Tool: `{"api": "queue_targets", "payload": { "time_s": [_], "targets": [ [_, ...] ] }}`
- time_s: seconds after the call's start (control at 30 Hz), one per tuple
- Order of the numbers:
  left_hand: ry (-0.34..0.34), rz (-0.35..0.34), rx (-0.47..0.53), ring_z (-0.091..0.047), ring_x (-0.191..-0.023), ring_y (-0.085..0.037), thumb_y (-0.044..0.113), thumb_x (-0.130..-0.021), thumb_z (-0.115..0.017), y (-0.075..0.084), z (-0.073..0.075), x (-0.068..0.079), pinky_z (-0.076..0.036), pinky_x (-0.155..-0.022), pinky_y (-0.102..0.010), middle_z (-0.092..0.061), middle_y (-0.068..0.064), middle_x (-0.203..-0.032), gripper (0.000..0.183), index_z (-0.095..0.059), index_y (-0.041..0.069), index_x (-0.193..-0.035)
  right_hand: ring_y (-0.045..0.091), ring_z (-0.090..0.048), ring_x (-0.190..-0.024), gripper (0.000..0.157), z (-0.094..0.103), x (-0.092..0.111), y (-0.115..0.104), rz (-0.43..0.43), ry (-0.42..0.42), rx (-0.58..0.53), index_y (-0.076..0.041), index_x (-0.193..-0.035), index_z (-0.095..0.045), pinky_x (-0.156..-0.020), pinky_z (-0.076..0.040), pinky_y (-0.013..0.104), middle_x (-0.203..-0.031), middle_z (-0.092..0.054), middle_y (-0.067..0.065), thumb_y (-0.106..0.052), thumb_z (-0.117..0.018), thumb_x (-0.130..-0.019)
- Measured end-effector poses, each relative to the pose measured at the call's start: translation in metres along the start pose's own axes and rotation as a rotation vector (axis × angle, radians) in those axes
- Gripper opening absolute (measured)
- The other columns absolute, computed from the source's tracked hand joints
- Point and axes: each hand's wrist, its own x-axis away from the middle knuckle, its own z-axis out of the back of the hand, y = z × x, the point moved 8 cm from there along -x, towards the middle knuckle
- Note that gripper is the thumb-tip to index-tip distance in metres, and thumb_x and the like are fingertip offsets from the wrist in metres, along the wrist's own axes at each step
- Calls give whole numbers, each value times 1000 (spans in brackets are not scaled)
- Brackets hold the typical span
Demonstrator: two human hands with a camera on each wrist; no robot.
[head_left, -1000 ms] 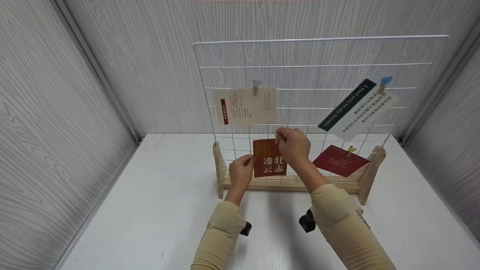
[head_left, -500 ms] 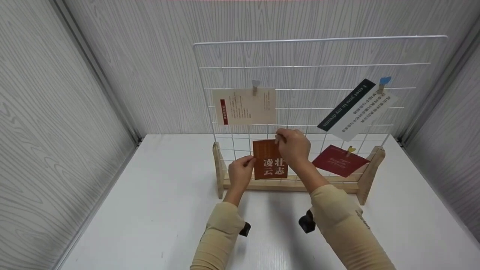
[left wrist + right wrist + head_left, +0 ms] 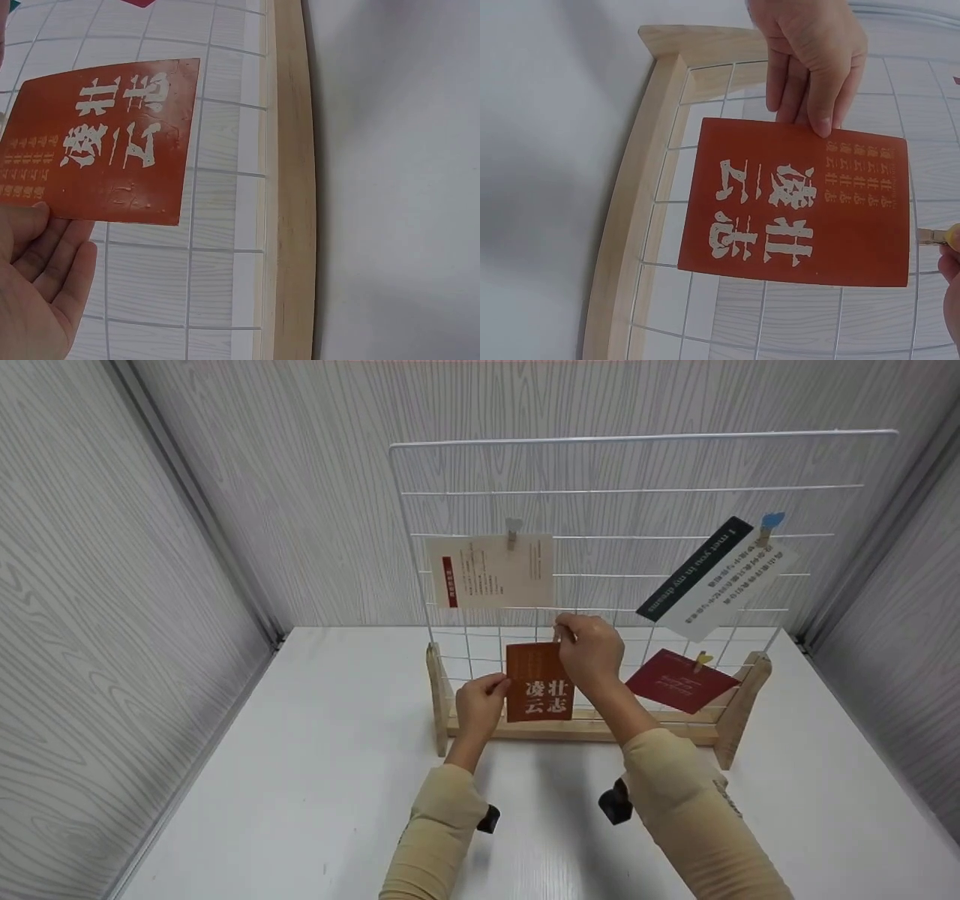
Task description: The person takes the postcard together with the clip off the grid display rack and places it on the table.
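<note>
An orange-red card (image 3: 538, 682) with large white characters is held upright in front of the white wire grid (image 3: 637, 438). My left hand (image 3: 478, 709) pinches its left edge between thumb and fingers; the left wrist view shows the other fingers behind the card (image 3: 112, 142). At the card's upper right, my right hand (image 3: 592, 652) pinches a small wooden clothespin (image 3: 932, 237) with a yellow end. In the right wrist view the clothespin's tip lies just beyond the card's top edge, at a grid wire. Whether it bites the wire is unclear.
A cream card (image 3: 491, 574) hangs upper left under a grey-topped clothespin (image 3: 512, 532). On the right hang a black-and-white card (image 3: 712, 585) with a blue-topped clothespin (image 3: 766, 529) and a dark red card (image 3: 679, 682) with a yellow-topped one. A wooden base (image 3: 540, 730) supports the grid.
The orange-red card has shifted slightly downward with my left hand. A gap now shows between its top edge and my right fingertips, which stay nearly in place.
</note>
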Motion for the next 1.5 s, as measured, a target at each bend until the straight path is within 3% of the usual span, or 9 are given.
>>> {"api": "queue_targets", "payload": {
  "time_s": [0.47,0.73,1.1,1.5],
  "targets": [
    [9,-23,1,-58,-61,-12,8,-77,-64,2,1,1,-46,-55,-25,-64,-6,-72,8,-69,2,-78,21,-58,-67,7,10,-2,0,17,14,11,-6,-79,-68,-58,-45,36,-73,-64,6,-4,-63,-75],
    [-15,16,17,-57,-61,-12,8,-78,-63,-2,2,4,-46,-55,-23,-64,-6,-72,10,-68,1,-80,21,-58,-69,8,14,-1,-3,36,16,-13,-6,-80,-68,-59,-45,36,-75,-64,6,-3,-62,-76],
    [-24,-34,31,-58,-62,-14,9,-78,-63,4,6,3,-46,-56,-25,-64,-6,-72,10,-68,0,-80,21,-58,-74,7,16,0,-10,88,20,-53,-4,-83,-65,-64,-46,34,-80,-64,7,-2,-62,-76],
    [-31,49,75,-58,-64,-13,8,-77,-63,-2,9,5,-47,-56,-23,-64,-7,-74,10,-67,-1,-80,18,-56,-73,10,18,8,-8,62,-18,-127,-4,-88,-63,-63,-46,32,-80,-62,6,-2,-60,-79]
  ]
}}
